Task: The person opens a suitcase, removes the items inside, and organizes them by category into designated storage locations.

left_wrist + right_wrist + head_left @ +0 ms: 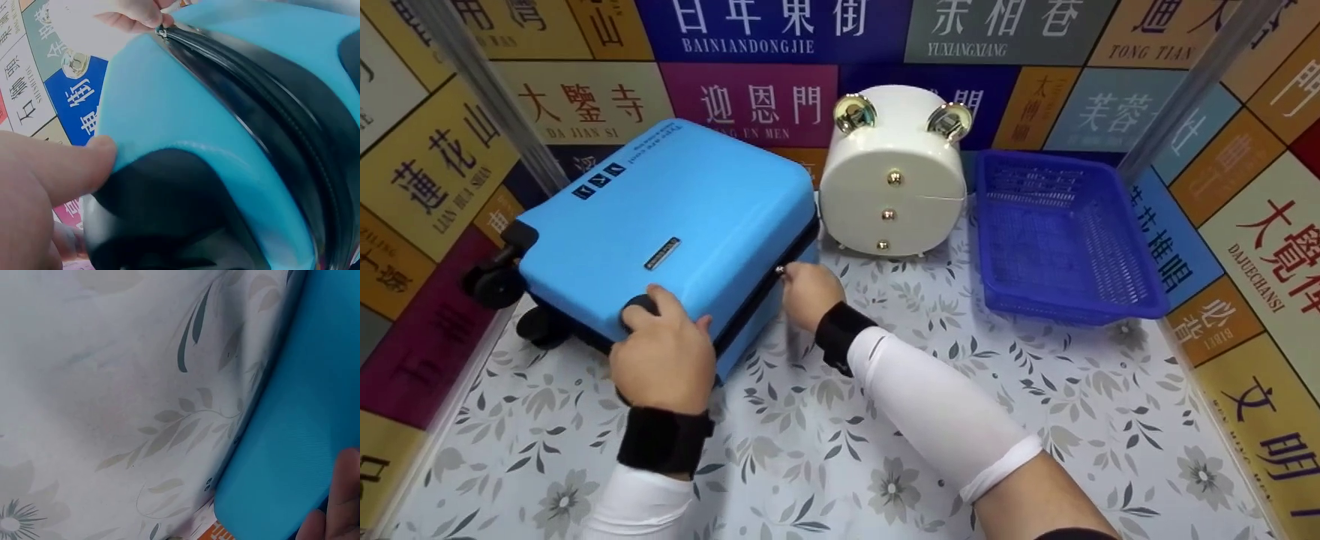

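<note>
Head view: blue suitcase (660, 217) flat on surface.
Left hand (664, 360) grips its near corner; right hand (808, 294) pinches zipper pull (781, 271).

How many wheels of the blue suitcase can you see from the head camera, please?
2: one wheel at the far left end of the blue suitcase, another wheel just nearer, under its edge. Others may be hidden beneath.

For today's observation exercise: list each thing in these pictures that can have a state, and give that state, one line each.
blue suitcase: lying flat, zipper seam partly open.
zipper pull: pinched by the right hand.
left hand: gripping the suitcase's near corner.
white case: closed, on its side, casters up.
blue basket: upright, nothing seen inside.
</note>
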`<state>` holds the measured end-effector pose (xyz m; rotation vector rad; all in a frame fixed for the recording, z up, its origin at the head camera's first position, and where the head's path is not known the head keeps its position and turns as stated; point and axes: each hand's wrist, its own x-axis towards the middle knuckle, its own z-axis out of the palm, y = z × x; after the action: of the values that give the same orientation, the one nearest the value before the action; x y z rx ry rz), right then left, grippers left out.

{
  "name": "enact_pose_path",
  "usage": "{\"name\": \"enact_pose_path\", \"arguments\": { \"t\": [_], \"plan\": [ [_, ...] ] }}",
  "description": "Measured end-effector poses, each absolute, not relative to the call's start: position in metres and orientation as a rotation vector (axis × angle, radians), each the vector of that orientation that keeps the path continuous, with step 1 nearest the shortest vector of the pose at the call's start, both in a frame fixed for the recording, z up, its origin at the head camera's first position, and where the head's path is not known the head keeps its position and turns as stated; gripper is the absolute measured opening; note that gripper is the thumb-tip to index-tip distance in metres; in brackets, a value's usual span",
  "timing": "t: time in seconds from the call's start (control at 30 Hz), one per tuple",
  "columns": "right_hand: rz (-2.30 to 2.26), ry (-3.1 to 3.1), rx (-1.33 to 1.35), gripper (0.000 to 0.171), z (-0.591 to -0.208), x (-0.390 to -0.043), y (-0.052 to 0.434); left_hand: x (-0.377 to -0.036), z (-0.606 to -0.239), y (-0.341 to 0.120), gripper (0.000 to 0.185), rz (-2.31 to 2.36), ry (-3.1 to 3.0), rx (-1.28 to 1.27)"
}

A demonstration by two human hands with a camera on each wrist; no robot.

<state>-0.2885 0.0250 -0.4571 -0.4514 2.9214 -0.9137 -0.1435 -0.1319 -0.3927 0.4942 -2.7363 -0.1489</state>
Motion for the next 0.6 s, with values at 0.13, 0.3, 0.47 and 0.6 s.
{"name": "enact_pose_path", "arguments": {
  "t": [0.13,0.3,0.47,0.6],
  "plan": [
    [-0.972,2.901,-0.461,0.028,-0.455,-0.286,0.026,-0.144,-0.394,-0.119,0.073,-0.133,-2.707,0.463],
    [-1.125,2.843,-0.465,0.027,-0.46,-0.278,0.026,-0.141,-0.394,-0.108,0.067,-0.179,-2.644,0.411],
    [-1.244,2.795,-0.427,0.028,-0.466,-0.28,0.02,-0.14,-0.392,-0.104,0.061,-0.176,-2.618,0.394],
    [-1.19,2.817,-0.412,0.029,-0.466,-0.3,0.023,-0.142,-0.391,-0.091,0.057,-0.209,-2.649,0.31]
  ]
}}
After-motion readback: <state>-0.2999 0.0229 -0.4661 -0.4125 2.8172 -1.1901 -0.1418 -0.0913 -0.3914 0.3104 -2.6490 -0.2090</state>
